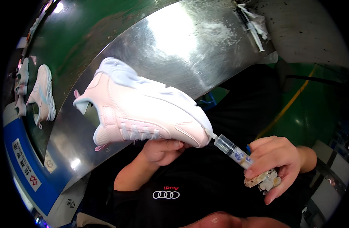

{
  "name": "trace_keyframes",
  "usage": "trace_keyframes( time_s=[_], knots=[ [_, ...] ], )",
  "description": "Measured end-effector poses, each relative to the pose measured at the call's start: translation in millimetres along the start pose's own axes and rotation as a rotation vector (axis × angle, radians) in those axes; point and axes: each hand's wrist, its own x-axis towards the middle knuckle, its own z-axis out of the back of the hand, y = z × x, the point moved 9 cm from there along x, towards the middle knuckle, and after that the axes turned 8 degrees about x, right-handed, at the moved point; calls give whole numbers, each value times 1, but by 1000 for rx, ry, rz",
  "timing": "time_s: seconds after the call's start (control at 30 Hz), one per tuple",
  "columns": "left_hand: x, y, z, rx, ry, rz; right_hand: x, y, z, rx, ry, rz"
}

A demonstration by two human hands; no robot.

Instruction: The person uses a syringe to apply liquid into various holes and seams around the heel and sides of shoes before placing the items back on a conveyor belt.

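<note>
The fingers of the left hand (162, 151) are mostly hidden behind the pink shoe (144, 108). Part of the syringe (230, 148) is covered by the right hand (277, 159). The leftmost shoes (24, 72) are too small to be made out clearly.

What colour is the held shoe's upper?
The shoe's upper is pale pink, seen best in the head view.

Shiny silver metal table (144, 45), upper centre, slim black-and-white tool (254, 35) and crumpled white wad (260, 26) lying upper right! Far left, pale pink sneaker (43, 89) on the green surface (69, 53)!
</note>
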Motion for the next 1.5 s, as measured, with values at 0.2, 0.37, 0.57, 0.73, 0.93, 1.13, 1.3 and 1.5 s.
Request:
trace_keyframes(
  time_s=[0.2, 0.37, 0.57, 0.73, 0.93, 1.13, 1.3, 1.5],
  knots=[
    [30, -10, -10, -40, 45, -33, -9, 12, 4, -178, -31, 50],
    [48, -20, -18, -94, 57, -88, -11, 12, 1, -330, -82, 134],
    [59, -20, -19, -215, 123, -61, -7, 7, -10, -633, -88, 206],
    [62, -23, -19, -205, 129, -123, -6, 2, -18, -847, -91, 276],
    [62, -29, -28, -200, 171, -144, -1, -2, -25, -1012, -73, 297],
    [63, -35, -40, -172, 184, -146, -2, -8, -27, -1084, -65, 322],
    [64, -38, -43, -166, 184, -168, -3, -10, -27, -1096, -46, 324],
    [46, -21, -22, -150, 196, -139, -22, 13, -25, -1015, -164, 532]
  ],
)
